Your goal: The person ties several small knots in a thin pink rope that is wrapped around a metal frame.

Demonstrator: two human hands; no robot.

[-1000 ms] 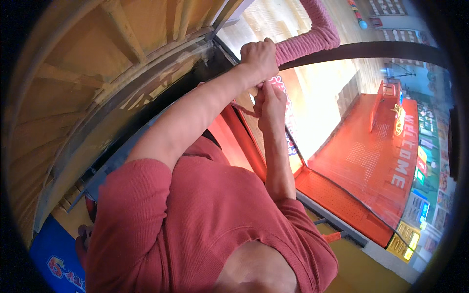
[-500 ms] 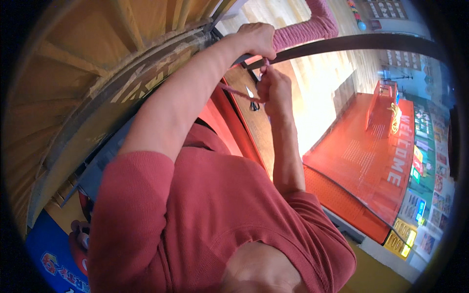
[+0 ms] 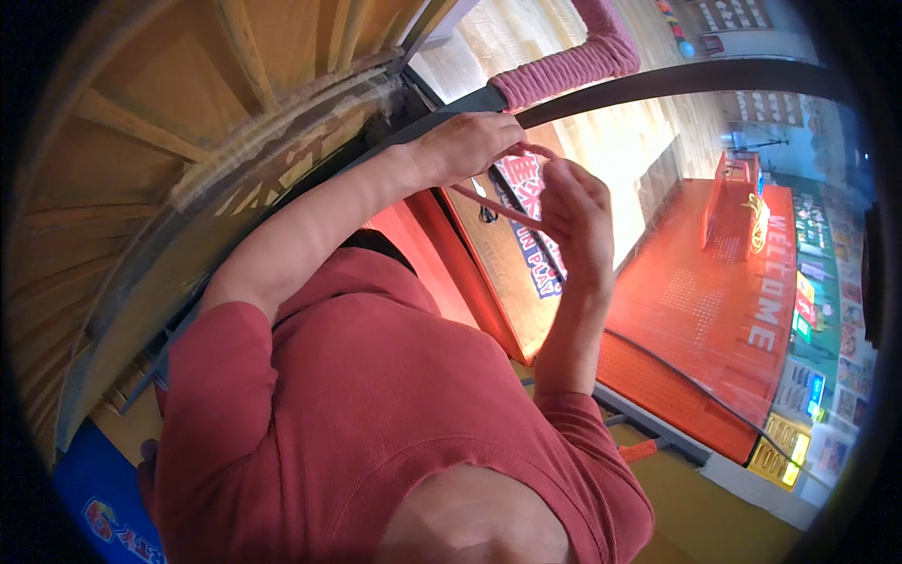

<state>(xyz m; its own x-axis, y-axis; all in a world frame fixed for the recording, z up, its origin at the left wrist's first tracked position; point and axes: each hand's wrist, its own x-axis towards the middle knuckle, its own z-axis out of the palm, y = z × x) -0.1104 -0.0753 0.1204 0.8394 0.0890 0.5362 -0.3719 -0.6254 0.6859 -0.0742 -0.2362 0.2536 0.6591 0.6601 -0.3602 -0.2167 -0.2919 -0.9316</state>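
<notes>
A pink cord stretches from beneath my left wrist across to my right hand. My right hand, fingers curled, grips this cord. My left hand is closed, its fingertips pinching the same cord at a spot near the right fingertips. Just beyond them, a dark metal bar is wound tightly with pink cord, forming a wrapped section that bends at a corner. The bare part of the bar lies right behind my left knuckles.
A curved black bar crosses beyond my hands. Under them are a wooden surface with a lettered sign and a small black cable. To the right stands a red perforated panel with a yellow coil; ribbed brown panelling rises left.
Both hands have come down from the wrapped bar toward me, the right also shifting rightward. The bar's wrapped end and the lettered sign are now uncovered. The cord stays in my hands.
</notes>
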